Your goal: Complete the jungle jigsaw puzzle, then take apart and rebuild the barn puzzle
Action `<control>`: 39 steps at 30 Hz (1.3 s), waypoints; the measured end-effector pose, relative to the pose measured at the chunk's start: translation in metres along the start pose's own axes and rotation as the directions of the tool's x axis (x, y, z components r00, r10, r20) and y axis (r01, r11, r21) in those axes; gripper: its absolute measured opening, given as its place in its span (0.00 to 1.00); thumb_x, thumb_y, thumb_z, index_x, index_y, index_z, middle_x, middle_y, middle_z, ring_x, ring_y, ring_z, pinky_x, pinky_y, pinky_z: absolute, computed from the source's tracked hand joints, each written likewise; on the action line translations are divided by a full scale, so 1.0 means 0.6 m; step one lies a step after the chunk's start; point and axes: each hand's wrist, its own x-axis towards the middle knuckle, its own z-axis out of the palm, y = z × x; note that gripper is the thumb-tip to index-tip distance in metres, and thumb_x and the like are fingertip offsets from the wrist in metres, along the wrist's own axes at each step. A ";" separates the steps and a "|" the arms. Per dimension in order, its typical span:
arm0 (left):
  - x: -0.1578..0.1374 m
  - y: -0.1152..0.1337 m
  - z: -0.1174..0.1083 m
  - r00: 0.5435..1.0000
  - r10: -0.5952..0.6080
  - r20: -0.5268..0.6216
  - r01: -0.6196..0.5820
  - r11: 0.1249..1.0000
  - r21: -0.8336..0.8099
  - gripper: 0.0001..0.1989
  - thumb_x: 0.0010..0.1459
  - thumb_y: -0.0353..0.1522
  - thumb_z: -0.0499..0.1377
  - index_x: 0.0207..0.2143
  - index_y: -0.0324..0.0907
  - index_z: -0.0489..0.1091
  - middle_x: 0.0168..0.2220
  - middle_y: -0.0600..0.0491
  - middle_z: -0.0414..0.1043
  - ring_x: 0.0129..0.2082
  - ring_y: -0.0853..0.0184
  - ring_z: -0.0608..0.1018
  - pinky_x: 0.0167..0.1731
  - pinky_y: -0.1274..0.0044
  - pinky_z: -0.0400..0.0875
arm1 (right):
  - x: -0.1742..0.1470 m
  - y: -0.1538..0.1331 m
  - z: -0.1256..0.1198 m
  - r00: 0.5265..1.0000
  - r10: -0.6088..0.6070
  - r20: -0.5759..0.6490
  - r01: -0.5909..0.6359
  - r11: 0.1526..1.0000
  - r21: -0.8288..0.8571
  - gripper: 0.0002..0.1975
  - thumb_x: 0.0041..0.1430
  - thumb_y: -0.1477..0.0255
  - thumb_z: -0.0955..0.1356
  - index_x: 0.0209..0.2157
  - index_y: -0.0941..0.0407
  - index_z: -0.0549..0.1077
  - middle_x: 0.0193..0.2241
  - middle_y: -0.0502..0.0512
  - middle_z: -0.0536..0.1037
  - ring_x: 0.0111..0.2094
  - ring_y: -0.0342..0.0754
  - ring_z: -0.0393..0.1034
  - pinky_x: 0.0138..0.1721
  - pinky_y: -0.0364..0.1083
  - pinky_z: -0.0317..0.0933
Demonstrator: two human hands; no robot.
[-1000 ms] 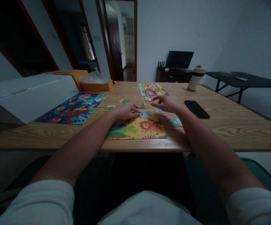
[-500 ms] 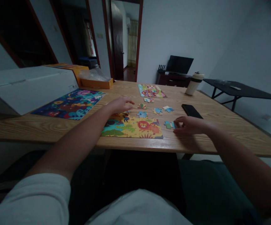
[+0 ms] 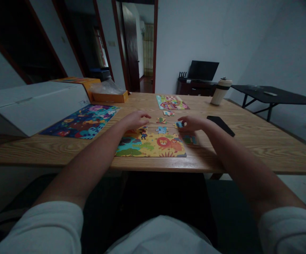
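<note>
A partly joined jigsaw puzzle with lions and green plants lies near the table's front edge. My left hand hovers by its upper left part, fingers stretched out and holding nothing; its forearm hides some of that corner. With bent fingers, my right hand grips the right side of a blue puzzle piece on the table. A light-blue puzzle piece lies just above the joined part. Behind it are a green-and-yellow puzzle piece and a pinkish puzzle piece. Other loose pieces sit shaded below my right hand.
A black phone lies right of my right hand, with a white cup farther back. A colourful picture sheet is at the back; a dark-blue picture lies left. Beside it stand a white box and an orange tray.
My right hand has moved left and away from me, from the loose pieces beside the puzzle to the blue piece farther back. My left hand has stayed nearly in place.
</note>
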 end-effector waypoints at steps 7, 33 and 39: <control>-0.003 0.002 -0.011 0.999 0.017 -0.034 -0.016 1.000 0.010 0.19 0.61 0.35 0.55 0.52 0.39 0.73 0.53 0.46 0.72 0.51 0.61 0.73 0.51 0.74 0.64 | 0.027 -0.012 -0.002 0.998 -0.003 -0.058 -0.006 0.990 -0.143 0.35 0.44 0.64 0.76 0.55 0.56 0.68 0.41 0.60 0.76 0.38 0.52 0.70 0.33 0.44 0.60; -0.001 0.005 0.019 0.982 0.027 0.186 0.023 0.966 -0.257 0.23 0.58 0.39 0.58 0.53 0.38 0.70 0.35 0.48 0.77 0.31 0.67 0.76 0.30 0.79 0.65 | 0.025 -0.151 0.070 0.949 -0.176 -0.260 0.291 0.806 0.516 0.11 0.61 0.73 0.67 0.45 0.60 0.72 0.42 0.60 0.78 0.37 0.44 0.72 0.35 0.41 0.65; -0.009 0.021 0.003 0.969 -0.042 0.244 0.076 0.988 -0.134 0.26 0.57 0.40 0.59 0.55 0.36 0.70 0.32 0.48 0.77 0.29 0.66 0.75 0.28 0.79 0.63 | 0.023 -0.152 0.066 0.935 -0.265 -0.237 0.322 0.915 0.245 0.14 0.60 0.65 0.68 0.42 0.58 0.78 0.40 0.60 0.79 0.37 0.48 0.72 0.40 0.45 0.64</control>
